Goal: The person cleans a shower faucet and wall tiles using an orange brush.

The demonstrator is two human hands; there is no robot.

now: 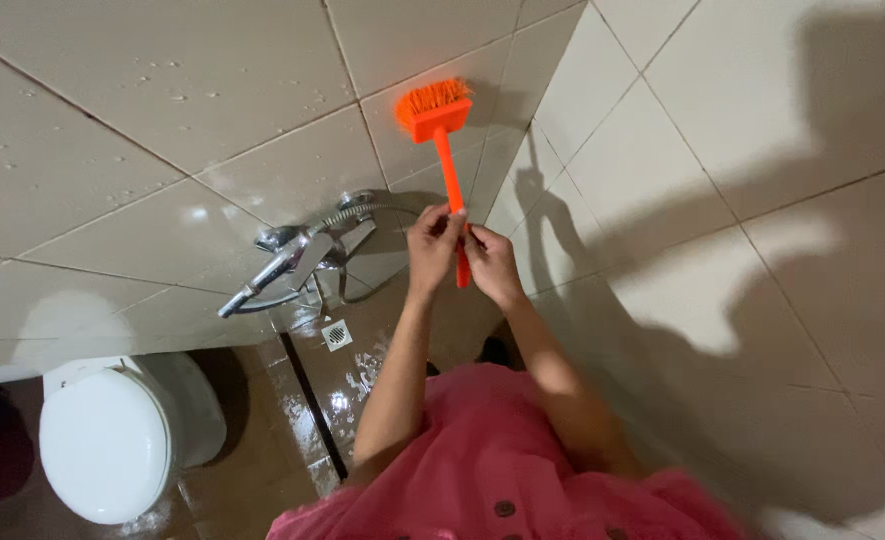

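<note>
Two hands are gripping one orange brush (441, 140) against the wet wall tiles (213, 90).

You are clamping left hand (433, 248) and right hand (493, 265) together low on its handle, bristles up, right of the chrome tap (298, 260); keeping the bristles flat is likely helping.

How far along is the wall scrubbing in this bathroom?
Done: the wall tiles show water drops and the floor is wet. In hand: both the left hand and right hand grip the brush, bristles at the corner. Left: no foam or scrub marks show.
</note>
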